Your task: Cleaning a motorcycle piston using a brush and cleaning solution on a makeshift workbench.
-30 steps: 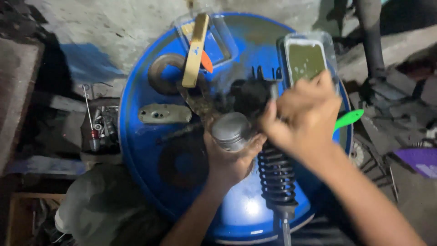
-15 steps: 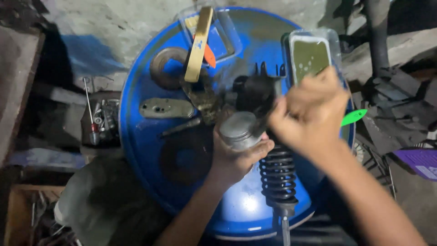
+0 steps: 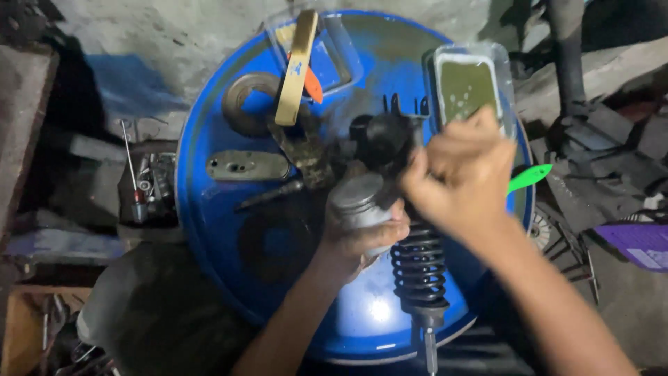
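My left hand [image 3: 362,240] is wrapped around a grey metal cylinder [image 3: 356,196], holding it upright over the blue drum lid [image 3: 209,209]. My right hand [image 3: 463,177] is a closed fist just right of the cylinder's top, gripping a thin dark tool [image 3: 412,143] that points up toward a black part [image 3: 381,136]. A bright green tip [image 3: 529,177] sticks out behind the fist; what it belongs to is hidden. A black coil-spring shock absorber [image 3: 417,271] lies on the lid under both wrists.
On the lid lie a wooden-handled tool [image 3: 296,69], a rusty ring [image 3: 243,101], a flat metal plate [image 3: 247,166] and a clear tub of green liquid [image 3: 466,87]. Left of the drum are small tools [image 3: 139,181]. Scrap metal and a purple object [image 3: 640,244] lie at right.
My right fist has shifted slightly up and to the right beside the cylinder. My left hand keeps hold of the cylinder in about the same place.
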